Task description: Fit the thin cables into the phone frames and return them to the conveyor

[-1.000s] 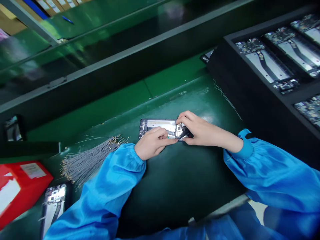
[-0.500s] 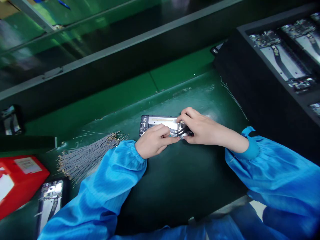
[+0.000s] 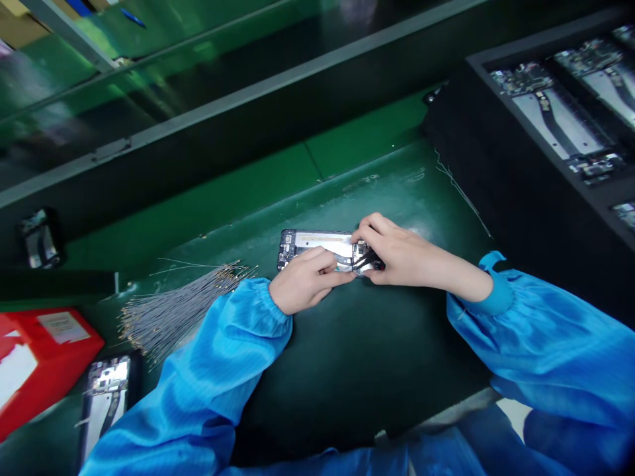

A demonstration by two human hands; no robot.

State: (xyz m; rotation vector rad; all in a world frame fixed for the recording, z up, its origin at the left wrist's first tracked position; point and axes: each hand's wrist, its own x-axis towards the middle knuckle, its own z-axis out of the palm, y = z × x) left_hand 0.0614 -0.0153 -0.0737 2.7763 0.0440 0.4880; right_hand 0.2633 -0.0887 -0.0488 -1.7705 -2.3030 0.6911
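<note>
An opened phone (image 3: 325,239) lies sideways on the green mat, its metal frame and circuit boards bare. My left hand (image 3: 305,281) is closed over its near edge, fingers curled and one fingertip pressed near the board at the right end. Whether that fingertip also pins a thin cable, I cannot tell. My right hand (image 3: 391,254) grips black tweezers (image 3: 366,259), tips pointing left onto the same board. Its other fingers rest on the phone's far edge. Left of my left hand lies a bundle of thin grey cables (image 3: 181,307) with gold-coloured ends.
A black tray (image 3: 516,178) holding several opened phones rises at the right. Loose cables (image 3: 461,192) lie beside it. At the left are a red box (image 3: 59,357), another opened phone (image 3: 106,396) and one farther back (image 3: 40,241). A metal rail (image 3: 238,99) runs along the back.
The view has shifted slightly, so things at the left appear a little farther right. Both hands, the tweezers and the phone keep nearly the same position.
</note>
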